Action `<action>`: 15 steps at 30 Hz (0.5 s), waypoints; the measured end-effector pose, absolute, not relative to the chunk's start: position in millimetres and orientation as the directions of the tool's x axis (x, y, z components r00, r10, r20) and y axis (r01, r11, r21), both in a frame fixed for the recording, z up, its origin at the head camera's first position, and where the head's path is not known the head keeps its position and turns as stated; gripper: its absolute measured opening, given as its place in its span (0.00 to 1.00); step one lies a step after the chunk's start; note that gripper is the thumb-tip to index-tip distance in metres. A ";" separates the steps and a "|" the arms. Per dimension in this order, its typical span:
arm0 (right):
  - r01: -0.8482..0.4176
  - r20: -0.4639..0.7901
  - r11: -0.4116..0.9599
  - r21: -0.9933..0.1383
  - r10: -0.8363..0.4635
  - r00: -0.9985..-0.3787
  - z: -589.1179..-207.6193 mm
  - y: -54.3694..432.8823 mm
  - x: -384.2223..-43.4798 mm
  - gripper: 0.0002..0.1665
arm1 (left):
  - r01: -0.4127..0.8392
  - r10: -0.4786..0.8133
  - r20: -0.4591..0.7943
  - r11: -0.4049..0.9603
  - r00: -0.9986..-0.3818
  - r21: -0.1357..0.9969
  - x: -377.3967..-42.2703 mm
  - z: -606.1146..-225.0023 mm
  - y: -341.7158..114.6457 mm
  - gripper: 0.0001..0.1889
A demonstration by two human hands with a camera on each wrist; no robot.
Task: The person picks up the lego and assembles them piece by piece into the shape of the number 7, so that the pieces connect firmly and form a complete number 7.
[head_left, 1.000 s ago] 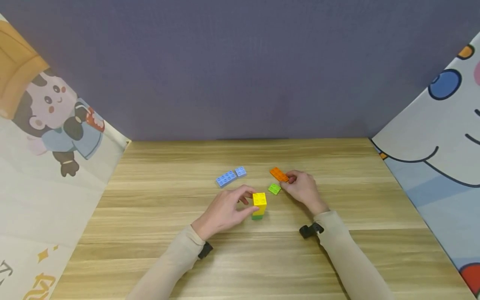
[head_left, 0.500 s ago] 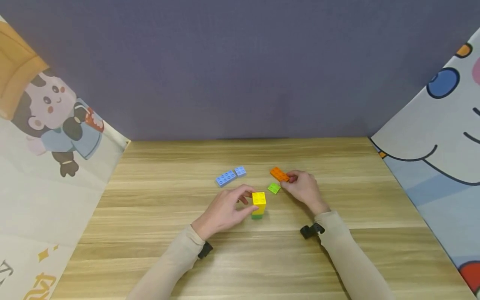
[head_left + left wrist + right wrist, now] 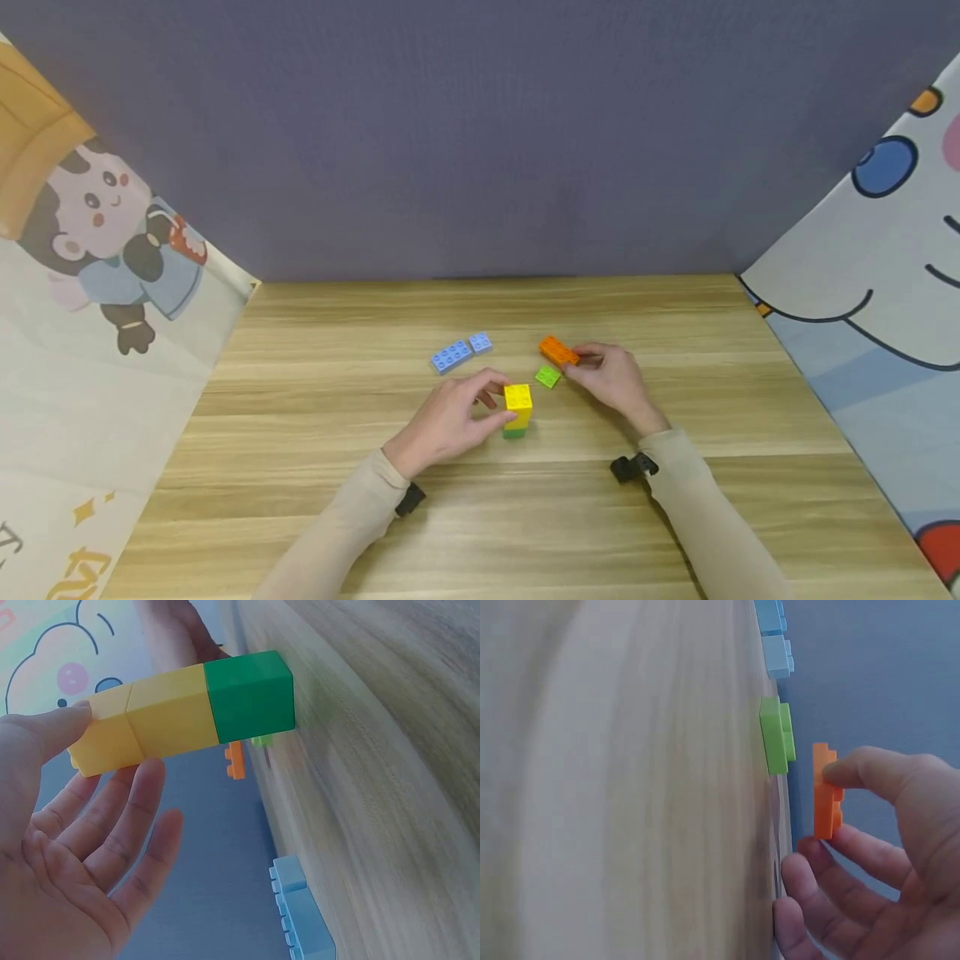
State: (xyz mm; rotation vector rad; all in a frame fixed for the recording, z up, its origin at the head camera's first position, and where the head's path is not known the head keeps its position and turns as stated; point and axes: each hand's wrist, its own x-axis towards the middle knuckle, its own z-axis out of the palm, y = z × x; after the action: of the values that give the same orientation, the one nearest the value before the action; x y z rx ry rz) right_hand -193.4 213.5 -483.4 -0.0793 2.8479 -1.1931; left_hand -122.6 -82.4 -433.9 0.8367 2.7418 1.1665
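Upright on the wooden table stands a stack of toy bricks [image 3: 518, 408], two yellow ones over a green one [image 3: 250, 697]. My left hand [image 3: 453, 417] pinches its top yellow brick [image 3: 105, 731] between thumb and fingers; the other fingers spread loosely beside the stack. To the right, my right hand [image 3: 611, 379] pinches the near end of a flat orange brick [image 3: 558, 351] with thumb and fingertips. In the right wrist view this orange brick [image 3: 825, 791] shows a gap from the tabletop. A small lime-green brick [image 3: 548, 377] lies between the hands, studs up.
A long blue brick [image 3: 452, 357] and a small light-blue brick [image 3: 480, 342] lie end to end beyond my left hand. A dark panel [image 3: 480, 150] rises along the table's [image 3: 330, 500] back edge, with printed panels at both sides.
My right hand has shifted slightly, and the orange brick has tipped and risen a little in its fingers. The left hand and the stack have stayed in place.
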 end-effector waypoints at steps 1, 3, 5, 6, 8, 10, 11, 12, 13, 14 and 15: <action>-0.028 -0.033 0.691 -0.723 -0.075 -0.997 -483.3 213.8 -192.9 0.29 | 0.461 0.496 0.163 0.567 -0.853 0.682 -122.6 -433.6 -82.5 0.21; -0.037 -0.034 0.664 -0.747 -0.094 -0.995 -482.7 214.5 -191.5 0.29 | 0.462 0.496 0.168 0.563 -0.852 0.685 -122.8 -433.0 -82.4 0.21; -0.046 -0.029 0.633 -0.772 -0.108 -0.994 -482.5 215.2 -190.5 0.29 | 0.466 0.496 0.174 0.560 -0.851 0.685 -123.0 -433.1 -82.1 0.21; -0.053 -0.023 0.616 -0.786 -0.114 -0.993 -482.4 215.5 -189.8 0.29 | 0.468 0.495 0.177 0.558 -0.850 0.685 -123.1 -433.5 -82.0 0.21; -0.065 -0.013 0.587 -0.807 -0.128 -0.992 -482.1 216.1 -188.4 0.29 | 0.472 0.494 0.185 0.555 -0.849 0.685 -123.0 -434.1 -81.6 0.20; -0.069 -0.010 0.569 -0.819 -0.134 -0.991 -481.6 216.5 -186.2 0.28 | 0.475 0.494 0.190 0.552 -0.848 0.685 -122.7 -435.1 -81.6 0.20; -0.070 -0.010 0.562 -0.824 -0.137 -0.990 -481.3 216.4 -185.2 0.28 | 0.476 0.493 0.194 0.549 -0.848 0.687 -122.4 -435.3 -81.7 0.20; -0.068 -0.014 0.560 -0.826 -0.141 -0.990 -480.8 216.2 -184.1 0.28 | 0.476 0.493 0.194 0.548 -0.848 0.688 -122.2 -435.4 -81.8 0.20; -0.069 -0.015 0.560 -0.825 -0.143 -0.990 -480.5 216.1 -183.0 0.28 | 0.475 0.492 0.195 0.546 -0.848 0.690 -121.9 -435.4 -82.0 0.20; -0.069 -0.015 0.561 -0.825 -0.145 -0.989 -480.1 215.7 -182.1 0.28 | 0.473 0.491 0.194 0.545 -0.849 0.692 -121.8 -435.6 -82.3 0.20; -0.071 -0.014 0.562 -0.824 -0.145 -0.989 -479.8 215.3 -181.2 0.28 | 0.472 0.491 0.194 0.542 -0.849 0.695 -121.5 -435.4 -82.7 0.19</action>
State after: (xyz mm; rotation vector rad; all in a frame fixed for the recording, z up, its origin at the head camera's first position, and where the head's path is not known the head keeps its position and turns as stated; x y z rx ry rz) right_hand -181.2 215.3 -479.8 -0.1878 2.7055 -1.4213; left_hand -121.5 -82.7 -435.4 0.8552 2.7370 1.2233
